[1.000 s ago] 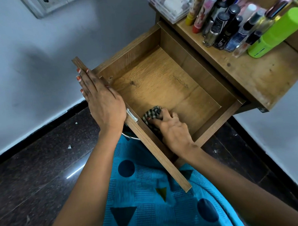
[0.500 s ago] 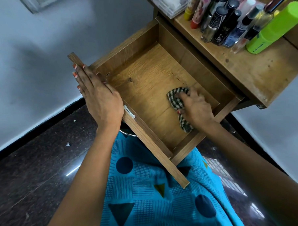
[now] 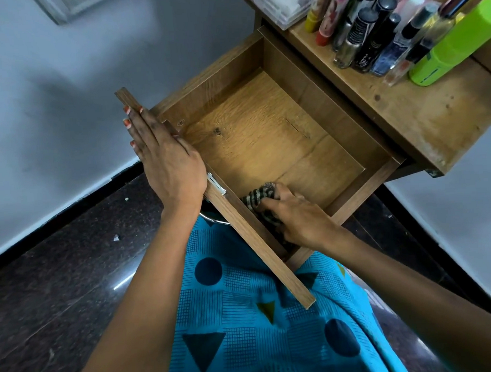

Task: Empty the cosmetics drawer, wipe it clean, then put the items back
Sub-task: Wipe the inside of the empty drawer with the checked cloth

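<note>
1. Right hand (image 3: 299,215): inside the drawer (image 3: 345,119), fingers curled down over a checked cloth (image 3: 257,198), pressing it to the drawer floor. Cloth sits in the near corner of the drawer, against the inside of the front panel (image 3: 240,214). Part of the cloth is hidden under the hand.

2. Left hand (image 3: 167,161): flat, fingers straight and together, palm laid on the top edge of the front panel toward its far-left end. Not gripping anything; it looks to be steadying the drawer.

3. Drawer: pulled well out from the wooden unit (image 3: 421,122), tilted across the view. No cosmetics inside; bare floor shows a dark knot mark and a thin line scratch. A small metal fitting (image 3: 216,183) is on the front panel just beside the left hand.

4. Cosmetics (image 3: 373,37): bottles, tubes and sprays stand crowded on the unit top, beyond the drawer's back wall. A green bottle (image 3: 452,47) lies tipped at the right end of the group; a clear box (image 3: 278,4) sits at the left end.

5. Key relation: the unwiped floor runs away from the right hand toward the drawer's back wall, along the drawer's long axis. Right hand is the nearer one and already holds the cloth; left is outside the drawer.

6. Judgement: emptying done, wiping under way, refilling not begun. The next stroke likely pushes away from the front panel toward the back.

7. Outward: patterned blue garment (image 3: 259,326) below the drawer, dark polished floor (image 3: 59,264), pale wall (image 3: 52,96).
</note>
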The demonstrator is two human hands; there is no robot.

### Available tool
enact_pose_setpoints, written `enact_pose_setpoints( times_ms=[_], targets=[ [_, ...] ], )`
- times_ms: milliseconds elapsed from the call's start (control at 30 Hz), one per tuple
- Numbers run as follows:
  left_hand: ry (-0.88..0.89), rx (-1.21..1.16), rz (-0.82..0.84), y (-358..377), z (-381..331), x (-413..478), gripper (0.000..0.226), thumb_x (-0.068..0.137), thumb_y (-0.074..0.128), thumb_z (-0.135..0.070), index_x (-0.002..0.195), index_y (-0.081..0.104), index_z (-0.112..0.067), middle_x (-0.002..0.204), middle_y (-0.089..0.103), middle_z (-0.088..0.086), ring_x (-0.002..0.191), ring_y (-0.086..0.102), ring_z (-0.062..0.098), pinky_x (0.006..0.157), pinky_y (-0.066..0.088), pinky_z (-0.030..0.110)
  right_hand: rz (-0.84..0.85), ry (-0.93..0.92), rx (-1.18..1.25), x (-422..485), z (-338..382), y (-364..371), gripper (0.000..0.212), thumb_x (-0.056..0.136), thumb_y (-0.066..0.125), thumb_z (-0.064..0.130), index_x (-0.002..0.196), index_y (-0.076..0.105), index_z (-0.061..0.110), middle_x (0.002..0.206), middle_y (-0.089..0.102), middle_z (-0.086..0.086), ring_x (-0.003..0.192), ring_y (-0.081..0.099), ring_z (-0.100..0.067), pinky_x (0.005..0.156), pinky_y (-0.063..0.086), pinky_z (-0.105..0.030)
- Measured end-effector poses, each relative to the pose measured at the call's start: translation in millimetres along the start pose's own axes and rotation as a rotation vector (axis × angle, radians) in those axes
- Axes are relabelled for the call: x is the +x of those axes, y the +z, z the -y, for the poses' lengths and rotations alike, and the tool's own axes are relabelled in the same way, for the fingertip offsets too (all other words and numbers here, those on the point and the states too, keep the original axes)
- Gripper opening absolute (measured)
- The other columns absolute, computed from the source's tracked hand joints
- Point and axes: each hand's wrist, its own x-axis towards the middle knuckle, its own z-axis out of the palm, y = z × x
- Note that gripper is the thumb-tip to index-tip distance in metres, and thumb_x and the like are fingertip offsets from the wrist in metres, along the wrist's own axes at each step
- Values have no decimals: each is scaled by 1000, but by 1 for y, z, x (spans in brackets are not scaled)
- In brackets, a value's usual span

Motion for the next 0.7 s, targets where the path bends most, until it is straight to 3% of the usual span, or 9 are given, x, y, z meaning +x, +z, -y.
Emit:
enact_pose_setpoints(
  times_ms=[67, 167, 367, 500, 700],
  targets=[
    [-3, -7, -1, 1, 0, 0, 55, 95, 26, -8, 145, 3, -2, 155, -2, 14, 144, -4, 25, 116, -2, 31, -9, -1, -10, 1, 1, 0, 57, 82, 50, -9, 132, 39, 18, 138, 24, -12, 112, 44, -30, 79, 49, -34],
    [-1, -15, -4, 1, 0, -1, 55, 95, 26, -8, 145, 3, -2, 155, -2, 14, 144, -4, 25, 116, -1, 32, -70, 19, -16, 3, 8, 3, 57, 82, 49, -9, 132, 42, 18, 139, 25, -10, 116, 44, -30, 86, 51, -37],
    [-1, -18, -1, 2, 1, -1, 55, 95, 26, -8, 145, 3, -2, 155, -3, 14, 144, -5, 25, 115, -3, 30, -194, -45, -106, 21, 18, 1, 55, 87, 47, 3, 136, 41, 29, 140, 23, -6, 124, 32, -27, 84, 47, -36],
    [-7, -16, 3, 1, 0, -1, 55, 95, 26, -8, 145, 3, -3, 155, -3, 13, 144, -5, 24, 115, -2, 29, -224, -123, -92, 64, 23, -13, 52, 89, 48, 9, 137, 40, 27, 142, 20, -7, 127, 25, -27, 93, 45, -37],
    [-15, -27, 10, 2, 0, 0, 54, 97, 26, -13, 145, 3, -3, 155, -4, 13, 144, -5, 23, 116, -1, 30, -313, -158, -138, 123, 42, -28, 46, 96, 36, 39, 141, 27, 35, 143, 22, -9, 126, 26, -29, 98, 27, -42]
  ],
)
